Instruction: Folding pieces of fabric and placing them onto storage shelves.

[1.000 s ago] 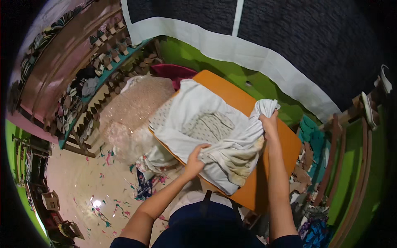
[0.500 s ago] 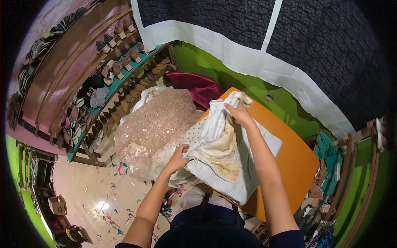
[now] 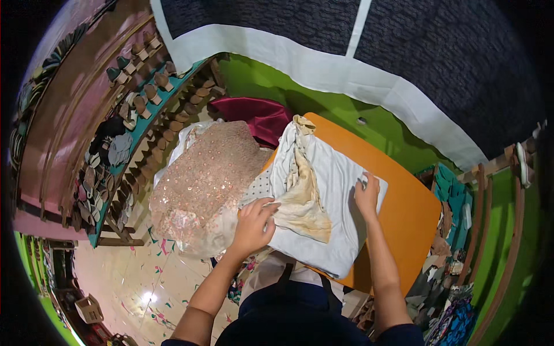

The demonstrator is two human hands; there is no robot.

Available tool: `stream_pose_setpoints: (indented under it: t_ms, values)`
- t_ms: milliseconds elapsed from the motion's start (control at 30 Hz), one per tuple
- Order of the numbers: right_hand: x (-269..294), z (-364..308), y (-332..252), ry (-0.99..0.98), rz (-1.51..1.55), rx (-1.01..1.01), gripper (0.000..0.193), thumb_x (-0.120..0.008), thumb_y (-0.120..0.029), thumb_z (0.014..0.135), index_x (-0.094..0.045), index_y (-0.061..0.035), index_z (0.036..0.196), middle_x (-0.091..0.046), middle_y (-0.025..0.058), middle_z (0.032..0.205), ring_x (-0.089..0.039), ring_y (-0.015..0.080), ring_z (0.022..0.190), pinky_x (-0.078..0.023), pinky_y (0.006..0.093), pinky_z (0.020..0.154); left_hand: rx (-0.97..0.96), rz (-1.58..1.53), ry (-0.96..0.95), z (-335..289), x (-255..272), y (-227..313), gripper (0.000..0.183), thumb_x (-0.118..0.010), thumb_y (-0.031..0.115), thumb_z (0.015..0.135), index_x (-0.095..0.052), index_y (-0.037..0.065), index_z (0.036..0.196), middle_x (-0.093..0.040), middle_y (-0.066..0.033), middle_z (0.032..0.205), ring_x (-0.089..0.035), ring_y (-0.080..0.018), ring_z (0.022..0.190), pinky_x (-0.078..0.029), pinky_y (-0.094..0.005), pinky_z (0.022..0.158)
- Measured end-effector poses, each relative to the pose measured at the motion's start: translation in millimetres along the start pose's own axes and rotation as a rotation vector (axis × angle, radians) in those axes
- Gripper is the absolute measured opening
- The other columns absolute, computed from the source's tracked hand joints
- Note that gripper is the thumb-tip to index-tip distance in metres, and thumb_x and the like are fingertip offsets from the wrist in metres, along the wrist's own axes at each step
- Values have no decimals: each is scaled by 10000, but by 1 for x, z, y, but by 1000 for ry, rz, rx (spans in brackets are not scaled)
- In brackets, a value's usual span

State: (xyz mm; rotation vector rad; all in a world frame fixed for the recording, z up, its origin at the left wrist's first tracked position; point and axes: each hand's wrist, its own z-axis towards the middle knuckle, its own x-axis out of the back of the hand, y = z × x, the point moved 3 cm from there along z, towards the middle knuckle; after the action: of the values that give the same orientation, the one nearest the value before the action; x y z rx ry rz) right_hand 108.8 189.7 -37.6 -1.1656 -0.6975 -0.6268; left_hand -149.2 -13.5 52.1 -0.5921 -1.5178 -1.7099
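Note:
A white cloth [image 3: 340, 167] lies spread on an orange tabletop [image 3: 408, 230]. On it rests a crumpled cream piece with yellowish stains [image 3: 303, 199], bunched at its far end. A grey-white dotted part [image 3: 258, 187] shows at the cloth's left. My left hand [image 3: 254, 224] lies open, fingers apart, on the near left of the stained piece. Toward the cloth's right edge, my right hand [image 3: 367, 197] touches the white fabric with bent, parted fingers and holds nothing.
Left of the table is a heap with sequined pink-beige fabric [image 3: 213, 164]; behind it lies maroon satin [image 3: 271, 118]. A shoe rack [image 3: 144, 124] stands at the left. Scraps litter the tiled floor [image 3: 124, 282]. Shelves with green and mixed materials [image 3: 453, 187] stand at the right.
Both hands have let go of the stained cloth, which now lies flatter on the white one. My right hand has moved right and nearer; the left has shifted slightly right.

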Motion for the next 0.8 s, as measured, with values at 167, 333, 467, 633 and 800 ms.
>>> stream_pose_setpoints:
  t_ms: [167,333,467,633,800]
  values:
    - [35,-59,4,35,-101,23,330,-472,-5,768,-480,2,1097,-460,200,1079,-412,372,1050,-308,413,930,-22,-59,113,15,-3,-12,345,-524,54,719,-522,21,1062,-532,-137,1039,-504,-329,956,-399,-391,822]
    - [64,-106,7,-82,-368,241,377,-471,19,751,-502,-51,1120,-454,154,1169,-355,361,1181,-192,580,996,-571,196,-35,-14,11,-17,334,-591,103,681,-592,138,1013,-565,-62,963,-546,-233,903,-427,-375,794]
    - [73,-165,18,-396,-436,452,437,-528,-68,735,-508,-153,1163,-419,135,1271,-373,325,1189,-228,612,951,-851,409,-202,-35,7,-48,385,-586,204,715,-566,177,1098,-531,-27,1125,-494,-180,1057,-400,-369,889]
    - [82,-225,12,-593,-281,566,521,-613,-153,696,-485,-196,1198,-386,144,1307,-368,314,1198,-246,600,941,-836,499,-415,-50,-18,-78,551,-572,244,743,-426,181,1271,-398,-7,1338,-384,-162,1214,-292,-383,1013]
    - [76,-226,-1,-503,-342,696,646,-676,-256,629,-441,-251,1230,-361,135,1330,-358,302,1212,-280,559,953,-856,671,-380,-46,-36,-68,503,-503,206,781,-409,158,1273,-426,-20,1296,-414,-177,1168,-313,-376,989]
